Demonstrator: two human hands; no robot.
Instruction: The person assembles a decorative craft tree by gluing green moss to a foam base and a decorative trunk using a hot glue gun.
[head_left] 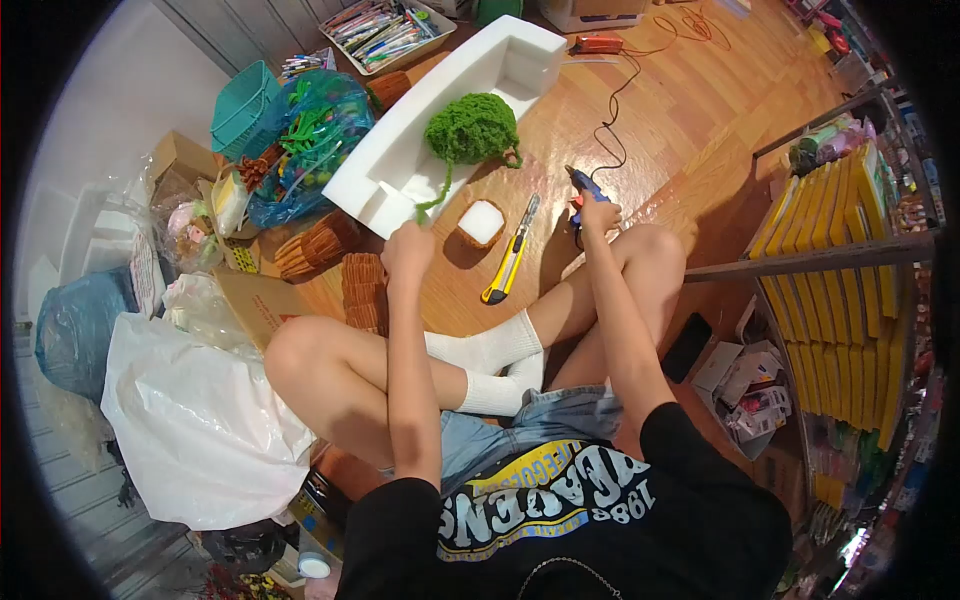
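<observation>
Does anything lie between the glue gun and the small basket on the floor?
Yes. A yellow knife lies on the floor between the glue gun, held in the right hand, and the basket. The left hand grips a green strand just left of the basket.

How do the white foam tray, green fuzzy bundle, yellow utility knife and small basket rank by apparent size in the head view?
1. white foam tray
2. green fuzzy bundle
3. yellow utility knife and small basket: look alike, so unranked.
</observation>
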